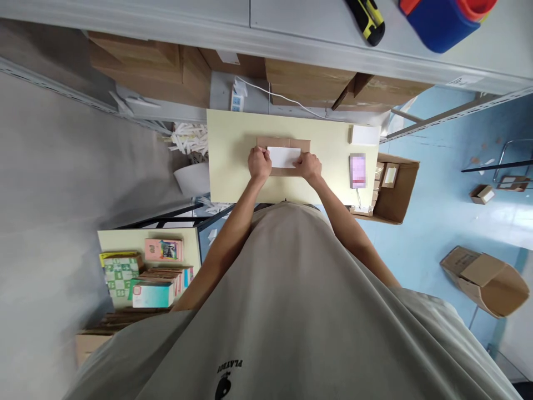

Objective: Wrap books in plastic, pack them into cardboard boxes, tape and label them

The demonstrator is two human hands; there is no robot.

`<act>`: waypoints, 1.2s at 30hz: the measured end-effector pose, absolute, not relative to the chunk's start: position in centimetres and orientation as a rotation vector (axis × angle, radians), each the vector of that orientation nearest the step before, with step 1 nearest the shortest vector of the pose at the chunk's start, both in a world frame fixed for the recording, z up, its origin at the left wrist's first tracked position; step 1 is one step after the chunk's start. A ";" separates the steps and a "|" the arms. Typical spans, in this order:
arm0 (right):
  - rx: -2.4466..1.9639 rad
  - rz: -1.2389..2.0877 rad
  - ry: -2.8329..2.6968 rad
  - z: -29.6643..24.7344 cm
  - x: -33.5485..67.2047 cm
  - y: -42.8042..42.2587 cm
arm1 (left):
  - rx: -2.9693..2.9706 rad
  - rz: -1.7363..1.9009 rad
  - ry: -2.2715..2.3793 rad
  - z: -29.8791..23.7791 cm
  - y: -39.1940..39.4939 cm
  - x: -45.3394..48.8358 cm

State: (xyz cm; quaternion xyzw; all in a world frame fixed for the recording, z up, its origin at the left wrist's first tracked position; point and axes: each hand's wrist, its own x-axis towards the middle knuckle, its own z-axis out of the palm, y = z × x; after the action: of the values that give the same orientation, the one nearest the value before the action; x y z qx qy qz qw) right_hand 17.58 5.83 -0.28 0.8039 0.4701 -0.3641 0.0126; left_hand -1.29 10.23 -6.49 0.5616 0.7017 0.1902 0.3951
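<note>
Brown cardboard packet [287, 143] lies crosswise on my worktop [233, 139], white label [283, 156] centred between left hand [259, 163] and right hand [308, 165], both pressing its ends, grasping nothing.

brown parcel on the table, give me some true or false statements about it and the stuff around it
1. The left hand and the right hand both rest on the brown parcel. True.
2. A white label lies on the parcel between the hands. True.
3. The phone lies left of the parcel. False: it lies to its right, on the table.
4. The yellow and black tool lies on the table. False: it lies on the grey shelf above.
5. An open cardboard box stands by the table's right end. True.
</note>
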 end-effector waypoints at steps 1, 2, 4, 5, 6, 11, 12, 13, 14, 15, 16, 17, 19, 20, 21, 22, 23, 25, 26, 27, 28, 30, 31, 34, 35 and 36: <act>2.517 -1.133 1.480 -0.4 17.6 6.6 | 1.433 0.467 1.784 -6.5 10.3 -1.3; 2.546 -1.123 1.485 -0.6 17.6 7.3 | 1.435 0.456 1.789 -6.5 10.3 -1.4; 2.614 -1.090 1.483 -0.9 17.6 8.5 | 1.431 0.435 1.797 -6.5 10.4 -1.5; 2.635 -1.072 1.481 -0.9 17.6 8.9 | 1.429 0.421 1.801 -6.6 10.5 -1.6; 2.635 -1.062 1.482 -1.0 17.4 9.1 | 1.431 0.403 1.804 -6.6 10.6 -1.6; 2.365 -1.156 1.549 -1.1 15.4 8.8 | 1.451 0.386 1.809 -7.1 10.8 -1.8; 2.326 -1.169 1.573 -1.1 14.8 8.9 | 1.456 0.395 1.807 -7.3 10.8 -1.8; 2.309 -1.177 1.591 -1.2 14.3 9.3 | 1.463 0.400 1.805 -7.4 10.9 -1.9; 2.313 -1.178 1.606 -1.2 13.7 9.7 | 1.472 0.399 1.801 -7.5 10.9 -1.9; 2.333 -1.175 1.614 -1.2 13.2 10.3 | 1.481 0.391 1.797 -7.5 10.9 -2.0; 2.362 -1.166 1.621 -1.2 12.7 10.8 | 1.488 0.378 1.794 -7.6 10.9 -2.0; 2.395 -1.149 1.628 -1.1 12.3 11.1 | 1.493 0.365 1.792 -7.6 10.9 -2.1; 2.449 -1.114 1.636 -0.8 11.7 11.3 | 1.498 0.344 1.791 -7.5 10.9 -2.1; 2.454 -1.114 1.635 -0.5 11.5 11.1 | 1.501 0.340 1.788 -7.5 10.9 -2.1; 2.437 -1.129 1.627 -0.3 11.4 10.8 | 1.505 0.338 1.784 -7.5 10.9 -2.1; 2.406 -1.147 1.614 -0.1 11.4 10.3 | 1.510 0.336 1.778 -7.5 10.9 -2.0; 2.369 -1.166 1.599 0.1 11.4 9.8 | 1.513 0.337 1.772 -7.5 10.8 -2.0; 2.315 -1.189 1.571 0.2 11.5 9.0 | 1.504 0.352 1.769 -7.7 10.7 -2.0; 2.314 -1.188 1.564 0.2 11.5 8.9 | 1.494 0.368 1.768 -7.7 10.7 -2.0; 2.331 -1.185 1.560 0.2 11.4 9.0 | 1.483 0.387 1.762 -7.8 10.6 -2.0; 2.358 -1.181 1.561 0.0 11.3 9.2 | 1.472 0.408 1.750 -7.9 10.6 -2.1; 2.420 -1.177 1.559 -0.3 11.1 10.1 | 1.449 0.442 1.716 -8.1 10.7 -2.3; 2.449 -1.180 1.551 -0.5 10.9 10.5 | 1.435 0.458 1.702 -8.2 10.7 -2.4; 2.528 -1.205 1.499 -0.9 10.5 11.7 | 1.389 0.523 1.686 -8.5 10.9 -2.7; 2.552 -1.212 1.475 -1.0 10.4 11.8 | 1.380 0.543 1.675 -8.6 10.9 -2.9; 2.576 -1.214 1.454 -1.1 10.3 11.9 | 1.377 0.556 1.656 -8.6 10.8 -3.0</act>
State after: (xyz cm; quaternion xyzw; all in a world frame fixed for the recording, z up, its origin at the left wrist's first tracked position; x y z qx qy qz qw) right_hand 10.35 11.93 -1.09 0.8053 0.4547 -0.3795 -0.0279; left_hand -3.05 10.78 -8.65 0.5550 0.6677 0.2241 0.4426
